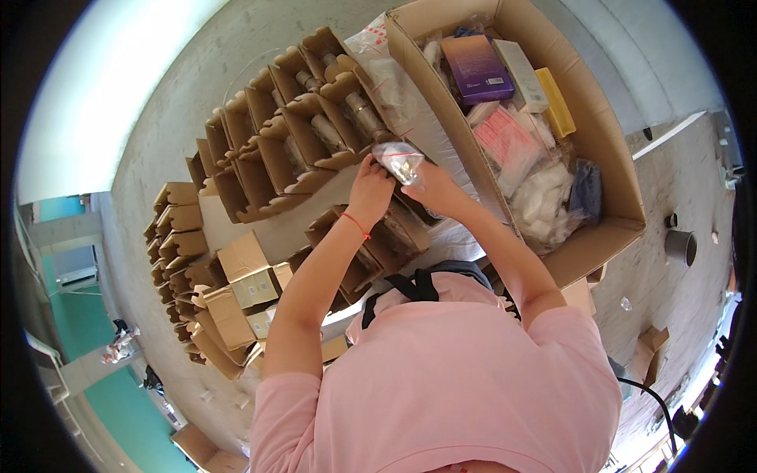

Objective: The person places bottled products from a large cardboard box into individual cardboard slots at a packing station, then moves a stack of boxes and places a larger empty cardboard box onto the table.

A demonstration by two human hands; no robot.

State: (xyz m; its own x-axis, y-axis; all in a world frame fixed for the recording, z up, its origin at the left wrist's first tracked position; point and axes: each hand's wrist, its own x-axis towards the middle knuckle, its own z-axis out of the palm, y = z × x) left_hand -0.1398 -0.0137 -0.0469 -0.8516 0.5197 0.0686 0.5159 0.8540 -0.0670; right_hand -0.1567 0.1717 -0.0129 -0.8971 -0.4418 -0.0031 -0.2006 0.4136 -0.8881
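A clear plastic bag with a shiny metal part inside (402, 163) is held between my two hands. My left hand (371, 188) grips its left side with the fingers closed, a red string around that wrist. On the other side, my right hand (432, 189) holds the bag, its fingers partly hidden behind it. Just beyond my hands stand rows of small open cardboard boxes (272, 177). Some of them contain wrapped cylindrical parts (364, 113). More open boxes with wrapped contents (394, 236) sit below my hands.
To the right is a large cardboard carton (441, 102) with a purple box (474, 69), a white box (520, 75), a yellow piece (556, 102) and plastic bags. Stacked small boxes (177, 229) and closed cartons (244, 260) stand at left. A dark bin (680, 247) is on the floor at right.
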